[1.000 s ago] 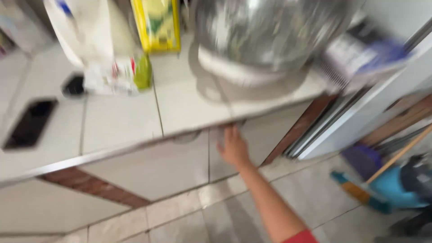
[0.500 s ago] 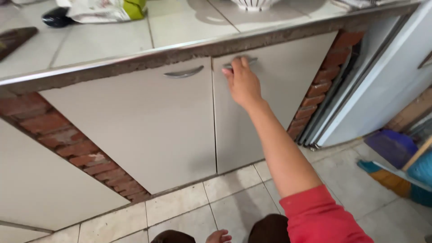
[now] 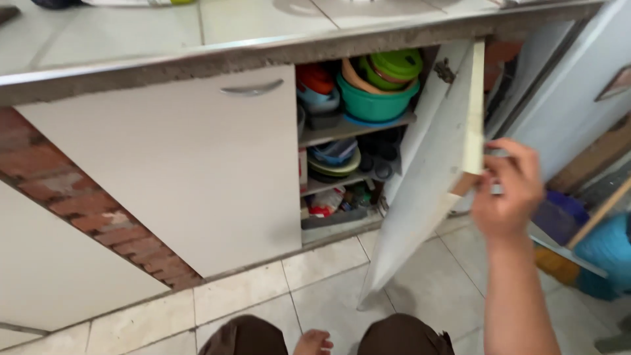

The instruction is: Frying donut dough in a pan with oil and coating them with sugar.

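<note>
My right hand (image 3: 506, 194) is shut on the handle at the edge of the white cabinet door (image 3: 427, 177), which stands swung open towards me. Behind it the cabinet shows a top shelf with stacked teal and green plastic bowls (image 3: 376, 98) and a red container (image 3: 315, 77). Stacked plates (image 3: 335, 160) sit on the middle shelf, and packets (image 3: 327, 200) lie at the bottom. My left hand is not in view. My knees (image 3: 401, 336) show at the bottom edge.
The left cabinet door (image 3: 177, 171) with its curved handle (image 3: 252, 87) is closed. A tiled countertop (image 3: 131, 33) runs above. Bare brick (image 3: 79, 190) shows at the left. A white appliance (image 3: 565, 85) stands at the right, with a blue dustpan and broom (image 3: 608, 253) on the floor.
My right hand took the handle of the closed right door and pulled it open towards me and to the right. The shelves inside are now exposed.
</note>
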